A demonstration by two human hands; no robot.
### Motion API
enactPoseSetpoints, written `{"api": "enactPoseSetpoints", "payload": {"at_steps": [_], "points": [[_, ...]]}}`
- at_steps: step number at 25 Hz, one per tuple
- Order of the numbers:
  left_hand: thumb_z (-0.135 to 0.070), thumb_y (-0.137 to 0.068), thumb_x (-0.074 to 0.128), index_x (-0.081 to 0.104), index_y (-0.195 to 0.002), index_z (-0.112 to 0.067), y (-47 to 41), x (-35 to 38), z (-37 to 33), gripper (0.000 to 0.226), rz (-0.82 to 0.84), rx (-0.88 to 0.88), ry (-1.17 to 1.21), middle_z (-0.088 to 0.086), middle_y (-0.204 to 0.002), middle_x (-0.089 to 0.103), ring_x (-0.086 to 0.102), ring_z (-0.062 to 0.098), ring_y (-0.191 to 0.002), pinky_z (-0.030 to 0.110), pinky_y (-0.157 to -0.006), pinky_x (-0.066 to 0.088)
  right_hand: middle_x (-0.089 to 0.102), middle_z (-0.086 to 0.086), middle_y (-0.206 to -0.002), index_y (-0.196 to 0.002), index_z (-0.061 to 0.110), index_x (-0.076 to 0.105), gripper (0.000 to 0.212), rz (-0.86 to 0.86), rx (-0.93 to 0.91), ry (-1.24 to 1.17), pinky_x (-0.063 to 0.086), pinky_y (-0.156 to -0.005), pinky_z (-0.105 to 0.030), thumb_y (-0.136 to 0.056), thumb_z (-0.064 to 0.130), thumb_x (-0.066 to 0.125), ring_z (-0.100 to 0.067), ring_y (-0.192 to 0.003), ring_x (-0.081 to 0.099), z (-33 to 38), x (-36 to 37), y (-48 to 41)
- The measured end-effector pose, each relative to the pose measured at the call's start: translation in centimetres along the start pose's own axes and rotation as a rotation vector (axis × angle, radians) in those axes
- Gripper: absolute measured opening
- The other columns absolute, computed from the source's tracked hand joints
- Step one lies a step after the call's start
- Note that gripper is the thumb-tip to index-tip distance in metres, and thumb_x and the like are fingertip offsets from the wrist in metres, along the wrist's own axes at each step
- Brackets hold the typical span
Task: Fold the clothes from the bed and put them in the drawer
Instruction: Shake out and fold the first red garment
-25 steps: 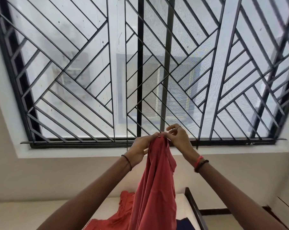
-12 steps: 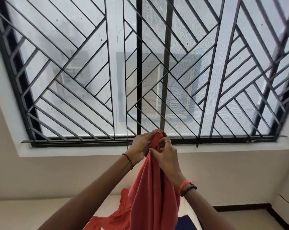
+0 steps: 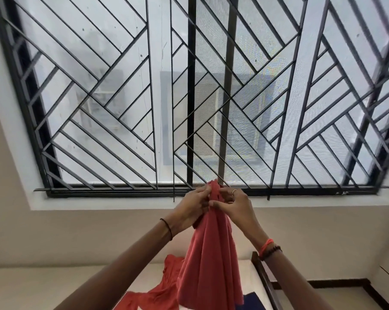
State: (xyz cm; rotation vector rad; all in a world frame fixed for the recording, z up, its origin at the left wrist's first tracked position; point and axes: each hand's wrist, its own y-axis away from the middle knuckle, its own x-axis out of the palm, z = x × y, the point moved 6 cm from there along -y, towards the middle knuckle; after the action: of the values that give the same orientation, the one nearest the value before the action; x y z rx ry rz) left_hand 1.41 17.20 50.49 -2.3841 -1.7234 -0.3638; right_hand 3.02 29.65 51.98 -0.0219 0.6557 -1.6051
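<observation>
so, quick delta: a second ago both hands pinched the top edge of the red garment with fingertips, side by side, right wrist out to the side. half a second ago the right hand came across the front of the cloth. now the left hand and right hand are packed together at one spot, both gripping the bunched top of the red garment. right thumb lies across the front, left fingers curl in from the other side.

garment is up in the air in front of the window grille, hanging in long vertical pleats above the bed. its lower end runs out of frame.

my read: this is a regrip, hunting for a seam or shoulder, not a fold. cloth is gathered, not spread, so no crease line is set.

more red cloth lies on the mattress; same piece or a second one, can't tell. a dark blue piece lies beside it. drawer not in view. task looks early: open this one out, fold, then stow.
</observation>
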Motion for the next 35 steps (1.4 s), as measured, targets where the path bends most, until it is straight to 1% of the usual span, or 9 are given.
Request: {"api": "enactPoseSetpoints", "payload": {"at_steps": [3,7,10,12,17,19,23,29,35], "points": [[-0.002,-0.097,0.042,0.057,-0.126,-0.009,0.2,0.2,-0.2,0.033,0.064,0.014,-0.006,0.0,-0.092,0.072,0.066,0.005,-0.072,0.014,-0.065,0.051,0.07,-0.002,-0.101,-0.109,0.025,0.072,0.064,0.009,-0.003,0.075,0.056,-0.083,-0.032,-0.052,0.052,0.082,-0.009,-0.092,0.068,-0.4,0.2,0.0],[0.002,-0.092,0.05,0.057,-0.127,-0.003,0.2,-0.5,-0.2,0.036,0.044,0.088,-0.061,0.015,-0.11,0.066,0.065,0.014,-0.089,0.021,-0.08,0.052,0.073,0.0,-0.095,-0.11,0.023,0.072,0.042,0.036,-0.042,0.091,0.053,-0.079,-0.021,-0.069,0.022,0.083,-0.008,-0.087,0.068,1.0,-0.3,0.7],[0.005,-0.091,0.052,0.058,-0.126,-0.001,0.1,-0.4,-0.3,0.036,0.031,0.136,-0.054,0.02,-0.111,0.06,0.061,0.016,-0.092,0.02,-0.082,0.052,0.072,0.011,-0.089,-0.104,0.024,0.074,0.026,0.004,-0.037,0.021,0.046,-0.072,-0.008,-0.078,0.025,0.076,0.005,-0.082,0.064,1.8,-0.5,1.2],[0.006,-0.093,0.047,0.057,-0.126,-0.001,0.1,-0.2,-0.3,0.036,0.017,0.154,-0.034,0.017,-0.109,0.063,0.065,0.011,-0.088,0.016,-0.077,0.053,0.065,0.012,-0.088,-0.104,0.022,0.074,0.027,-0.077,-0.027,0.041,0.043,-0.072,-0.006,-0.078,0.023,0.077,0.001,-0.084,0.061,1.7,-0.9,1.1],[0.007,-0.096,0.04,0.054,-0.127,-0.001,0.0,0.1,0.3,0.035,-0.015,0.137,-0.007,0.007,-0.105,0.068,0.069,0.006,-0.083,0.015,-0.071,0.053,0.068,0.018,-0.066,-0.098,0.026,0.075,0.02,-0.065,-0.007,0.114,0.042,-0.063,-0.009,-0.081,0.016,0.069,0.008,-0.067,0.059,2.0,-0.8,1.1],[0.006,-0.096,0.042,0.056,-0.126,-0.004,0.0,-0.2,0.4,0.034,-0.029,0.132,-0.004,0.002,-0.098,0.071,0.069,0.006,-0.08,0.015,-0.069,0.054,0.072,0.012,-0.074,-0.099,0.026,0.075,0.021,-0.09,0.002,0.12,0.044,-0.065,-0.01,-0.079,0.02,0.073,0.011,-0.064,0.059,2.0,-0.7,1.3],[0.002,-0.097,0.043,0.057,-0.128,-0.005,0.0,-0.7,0.1,0.035,-0.042,0.137,-0.025,0.014,-0.116,0.066,0.066,0.013,-0.093,0.021,-0.085,0.054,0.071,0.01,-0.079,-0.099,0.018,0.075,0.025,-0.128,0.012,0.086,0.04,-0.063,-0.002,-0.074,0.019,0.079,0.019,-0.061,0.056,1.7,-0.7,1.3],[0.002,-0.097,0.043,0.056,-0.128,0.0,0.2,-0.7,0.1,0.034,-0.027,0.153,0.022,0.02,-0.124,0.061,0.058,0.026,-0.113,0.027,-0.094,0.051,0.075,-0.002,-0.094,-0.105,0.012,0.073,0.027,-0.186,0.061,0.088,0.044,-0.073,-0.004,-0.078,0.013,0.071,-0.001,-0.081,0.064,0.9,-0.8,0.8],[0.01,-0.087,0.054,0.065,-0.113,-0.004,1.0,-0.1,0.6,0.031,-0.029,0.192,0.055,0.008,-0.094,0.071,0.068,0.015,-0.083,0.021,-0.077,0.056,0.074,0.0,-0.094,-0.103,0.013,0.074,0.023,-0.153,0.089,0.061,0.05,-0.079,-0.013,-0.08,0.014,0.07,-0.004,-0.085,0.067,0.1,-0.2,0.6]]}}
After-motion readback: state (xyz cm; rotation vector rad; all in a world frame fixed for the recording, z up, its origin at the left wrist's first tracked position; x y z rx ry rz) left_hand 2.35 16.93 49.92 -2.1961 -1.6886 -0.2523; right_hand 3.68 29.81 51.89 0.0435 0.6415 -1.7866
